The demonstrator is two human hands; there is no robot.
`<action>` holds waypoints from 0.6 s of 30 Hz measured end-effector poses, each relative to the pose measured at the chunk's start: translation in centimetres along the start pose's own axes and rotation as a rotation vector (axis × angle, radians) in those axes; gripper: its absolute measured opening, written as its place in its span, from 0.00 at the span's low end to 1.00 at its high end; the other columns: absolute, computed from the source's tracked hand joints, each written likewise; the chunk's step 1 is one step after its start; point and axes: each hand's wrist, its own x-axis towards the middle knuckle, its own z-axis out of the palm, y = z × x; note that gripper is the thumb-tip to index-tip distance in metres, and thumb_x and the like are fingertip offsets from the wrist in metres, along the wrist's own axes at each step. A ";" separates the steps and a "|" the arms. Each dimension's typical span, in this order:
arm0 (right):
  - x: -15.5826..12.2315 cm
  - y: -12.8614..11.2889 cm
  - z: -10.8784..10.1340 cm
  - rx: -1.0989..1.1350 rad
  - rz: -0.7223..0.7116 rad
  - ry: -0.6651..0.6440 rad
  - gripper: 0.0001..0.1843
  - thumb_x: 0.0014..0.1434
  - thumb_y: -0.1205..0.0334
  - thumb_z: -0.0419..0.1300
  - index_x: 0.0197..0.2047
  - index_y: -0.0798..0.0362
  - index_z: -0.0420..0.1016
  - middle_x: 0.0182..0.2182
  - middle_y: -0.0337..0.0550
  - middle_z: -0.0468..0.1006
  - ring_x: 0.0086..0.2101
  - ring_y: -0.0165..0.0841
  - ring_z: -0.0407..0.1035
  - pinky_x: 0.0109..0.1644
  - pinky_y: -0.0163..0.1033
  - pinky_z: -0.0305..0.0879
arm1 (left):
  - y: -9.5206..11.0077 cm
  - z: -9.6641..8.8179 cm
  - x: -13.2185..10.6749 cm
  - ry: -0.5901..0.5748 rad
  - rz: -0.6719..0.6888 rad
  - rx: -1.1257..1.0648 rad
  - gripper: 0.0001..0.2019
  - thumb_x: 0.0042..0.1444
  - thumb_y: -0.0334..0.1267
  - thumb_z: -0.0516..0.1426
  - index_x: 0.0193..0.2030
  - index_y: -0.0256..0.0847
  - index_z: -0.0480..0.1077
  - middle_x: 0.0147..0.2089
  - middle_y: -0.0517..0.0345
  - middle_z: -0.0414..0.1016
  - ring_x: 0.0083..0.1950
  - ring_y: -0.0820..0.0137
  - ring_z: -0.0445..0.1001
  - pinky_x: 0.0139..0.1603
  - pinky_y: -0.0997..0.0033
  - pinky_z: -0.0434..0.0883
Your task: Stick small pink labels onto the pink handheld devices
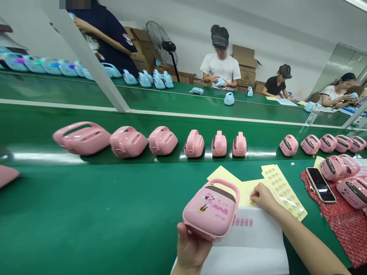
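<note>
My left hand point(193, 244) grips a small pink case with a carry handle point(210, 214) from below, thumb at its lower left edge. The front of the case, turned toward me, carries a cartoon mouse figure, pink lettering and a dark strip under the handle. On a yellow sticker sheet point(245, 191) rests my right hand point(262, 196), its fingers pinched together; whatever is between the fingertips is hidden. Beside that hand lies another sheet of clear stickers point(283, 189). Under the held case, a white sheet point(249, 240) bears a row of small pink stickers point(246, 222).
A row of similar pink cases point(163, 141) stands along the belt point(258, 149) ahead. At right, a phone point(320, 184) and more pink cases point(334, 168) sit by red bubble wrap point(341, 225). Across the line, several co-workers point(220, 67) handle blue cases point(229, 98) and papers.
</note>
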 end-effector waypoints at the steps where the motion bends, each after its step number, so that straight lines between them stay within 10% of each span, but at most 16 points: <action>1: 0.0 0.1 0.1 0.008 -0.004 0.008 0.10 0.39 0.75 0.58 0.15 0.53 0.65 0.28 0.39 0.69 0.29 0.32 0.65 0.37 0.39 0.63 | 0.1 0.4 0.1 0.024 -0.019 -0.034 0.20 0.47 0.60 0.56 0.46 0.62 0.72 0.47 0.62 0.78 0.47 0.53 0.75 0.34 0.57 0.76; 8: -1.0 -0.8 -1.8 0.231 0.014 -0.140 0.11 0.38 0.61 0.65 0.18 0.53 0.66 0.31 0.43 0.74 0.37 0.39 0.69 0.44 0.44 0.62 | 1.6 4.7 1.7 0.150 -0.097 -0.059 0.28 0.52 0.58 0.53 0.58 0.49 0.64 0.44 0.54 0.79 0.51 0.55 0.72 0.50 0.52 0.69; 18: -3.4 -9.0 -4.4 0.490 -0.217 -0.241 0.12 0.41 0.54 0.67 0.22 0.52 0.71 0.39 0.45 0.71 0.46 0.40 0.64 0.48 0.45 0.60 | 1.2 9.2 2.7 0.287 -0.083 0.287 0.26 0.52 0.50 0.58 0.58 0.52 0.62 0.48 0.57 0.72 0.43 0.67 0.72 0.34 0.71 0.72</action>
